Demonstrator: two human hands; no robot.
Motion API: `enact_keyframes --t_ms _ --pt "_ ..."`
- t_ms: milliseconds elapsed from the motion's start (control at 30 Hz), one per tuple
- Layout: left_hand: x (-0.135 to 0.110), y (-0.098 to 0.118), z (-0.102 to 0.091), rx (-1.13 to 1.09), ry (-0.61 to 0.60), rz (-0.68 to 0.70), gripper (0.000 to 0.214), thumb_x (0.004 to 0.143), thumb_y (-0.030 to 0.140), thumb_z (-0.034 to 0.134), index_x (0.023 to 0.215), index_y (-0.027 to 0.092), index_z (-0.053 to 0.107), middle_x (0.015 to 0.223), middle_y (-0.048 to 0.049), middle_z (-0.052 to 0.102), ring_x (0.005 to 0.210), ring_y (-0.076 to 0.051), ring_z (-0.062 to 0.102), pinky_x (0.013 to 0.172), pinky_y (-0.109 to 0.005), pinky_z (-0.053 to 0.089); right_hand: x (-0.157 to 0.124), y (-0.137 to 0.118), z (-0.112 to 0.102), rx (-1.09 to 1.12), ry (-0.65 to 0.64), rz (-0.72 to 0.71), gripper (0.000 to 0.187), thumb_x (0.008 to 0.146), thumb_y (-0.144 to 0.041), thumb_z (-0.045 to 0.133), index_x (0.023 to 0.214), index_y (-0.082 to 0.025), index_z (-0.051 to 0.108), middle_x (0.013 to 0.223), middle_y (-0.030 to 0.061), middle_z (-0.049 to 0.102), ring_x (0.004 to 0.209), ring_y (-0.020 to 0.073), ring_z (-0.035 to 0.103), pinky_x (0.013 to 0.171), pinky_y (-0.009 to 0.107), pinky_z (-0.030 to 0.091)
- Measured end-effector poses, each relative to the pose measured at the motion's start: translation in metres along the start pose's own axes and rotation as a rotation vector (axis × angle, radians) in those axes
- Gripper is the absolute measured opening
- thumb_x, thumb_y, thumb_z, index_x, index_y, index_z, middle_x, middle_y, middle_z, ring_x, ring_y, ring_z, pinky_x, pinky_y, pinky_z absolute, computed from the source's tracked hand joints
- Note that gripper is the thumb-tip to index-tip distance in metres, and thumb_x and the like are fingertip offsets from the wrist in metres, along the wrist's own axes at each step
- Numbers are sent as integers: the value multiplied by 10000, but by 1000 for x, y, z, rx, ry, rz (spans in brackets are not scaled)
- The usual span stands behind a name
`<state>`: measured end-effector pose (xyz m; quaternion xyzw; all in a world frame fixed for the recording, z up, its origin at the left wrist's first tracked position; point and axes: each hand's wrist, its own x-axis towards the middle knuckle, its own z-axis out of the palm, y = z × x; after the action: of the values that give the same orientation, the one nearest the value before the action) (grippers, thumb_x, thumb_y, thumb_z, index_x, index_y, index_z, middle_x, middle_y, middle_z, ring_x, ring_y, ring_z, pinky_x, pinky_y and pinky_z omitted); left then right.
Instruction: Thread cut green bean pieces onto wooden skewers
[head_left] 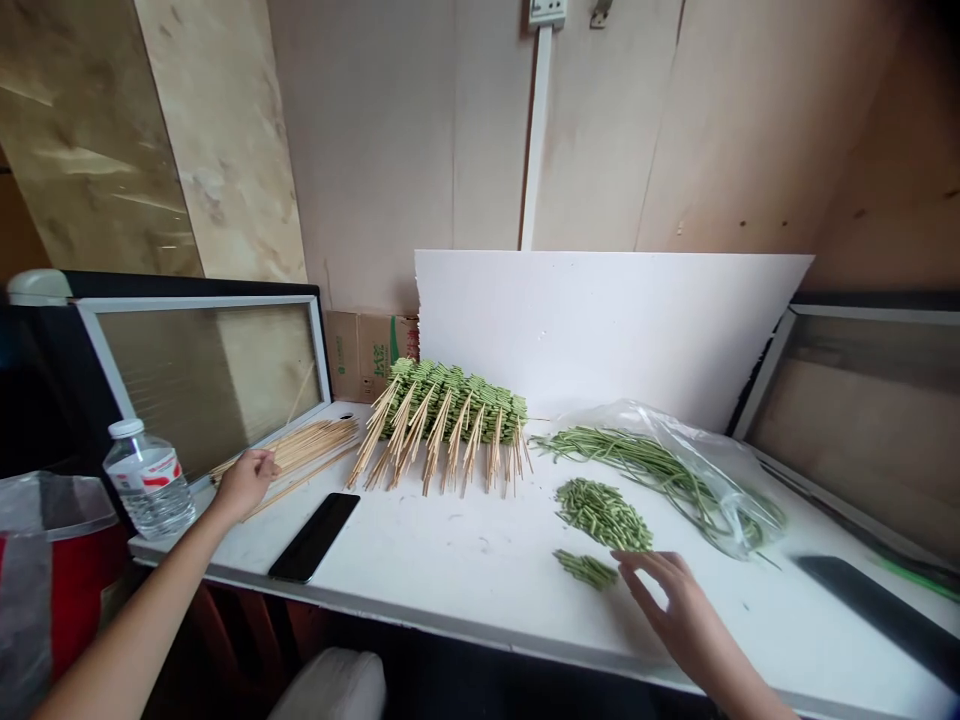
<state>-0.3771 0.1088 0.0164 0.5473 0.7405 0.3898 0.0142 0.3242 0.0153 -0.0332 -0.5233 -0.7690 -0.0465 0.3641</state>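
My left hand (246,484) is closed in a pinch over a fanned pile of bamboo skewers (319,440). One thin skewer (301,392) rises at a slant from its fingertips. At the lower right, my right hand (675,605) brings thumb and forefinger together. Those fingertips are at the edge of a small group of cut green bean pieces (585,569); whether a piece is between them is too small to tell. Just behind lies a larger heap of cut pieces (604,512). Stacked skewered green beans (457,395) stand at mid-table, bare stick ends pointing towards me.
Long uncut beans (637,455) lie partly under a clear plastic bag (739,510). A black phone (315,537) rests near the front edge. A water bottle (150,485) stands at the left corner. A white board (600,330) and a cardboard box (360,355) are behind.
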Motion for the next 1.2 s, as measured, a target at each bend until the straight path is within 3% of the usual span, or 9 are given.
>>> enact_keyframes --t_ms 200,333,467,600,800,933,1033,1200 --pt "-45 72 21 -370 -138 91 392 973 539 418 1002 180 573 758 -15 609 733 -177 640 737 -300 568 14 -4 9 -112 -212 27 343 1012 -383 495 1007 -250 811 949 110 747 931 319 649 780 430 542" --pt "-90 134 37 -643 -312 74 470 907 582 553 1143 176 537 745 35 540 598 -132 519 584 -250 447 16 -6 13 -173 -231 137 255 941 -316 563 976 -254 808 965 100 745 975 333 646 802 426 524" --pt "-134 186 48 -510 -333 210 381 963 559 497 1105 212 565 749 15 558 656 -173 551 613 -266 434 16 -2 16 -92 -220 210 197 897 -283 593 935 -246 782 952 80 763 972 324 656 808 409 516" --pt "-170 221 54 -431 -379 317 299 999 512 467 1057 241 578 785 -11 619 689 -191 600 634 -269 451 14 -2 14 11 -169 286 212 866 -281 601 982 -244 774 904 72 774 972 332 668 782 407 511" --pt "-200 245 56 -456 -409 376 249 1003 480 489 998 256 599 777 -28 639 683 -193 620 620 -265 477 23 -14 -5 233 11 356 281 882 -429 624 931 -217 802 955 104 777 869 305 693 806 427 523" --pt "-210 247 54 -463 -408 416 235 989 487 522 966 274 619 763 -30 656 684 -201 641 632 -276 505 34 -28 -25 633 58 519 488 794 -651 734 937 -187 787 998 134 782 885 311 713 722 385 547" --pt "-214 249 52 -435 -405 439 223 987 481 529 959 282 626 770 -36 679 692 -208 656 636 -285 514 37 -37 -34 883 74 568 578 756 -706 763 987 -177 767 937 120 776 901 293 706 701 354 549" --pt "-198 238 49 -317 -362 463 203 988 414 505 940 258 626 820 -39 722 744 -214 698 672 -291 537 36 -42 -42 845 86 603 680 673 -751 794 1001 -156 786 874 119 771 823 278 693 658 342 532"
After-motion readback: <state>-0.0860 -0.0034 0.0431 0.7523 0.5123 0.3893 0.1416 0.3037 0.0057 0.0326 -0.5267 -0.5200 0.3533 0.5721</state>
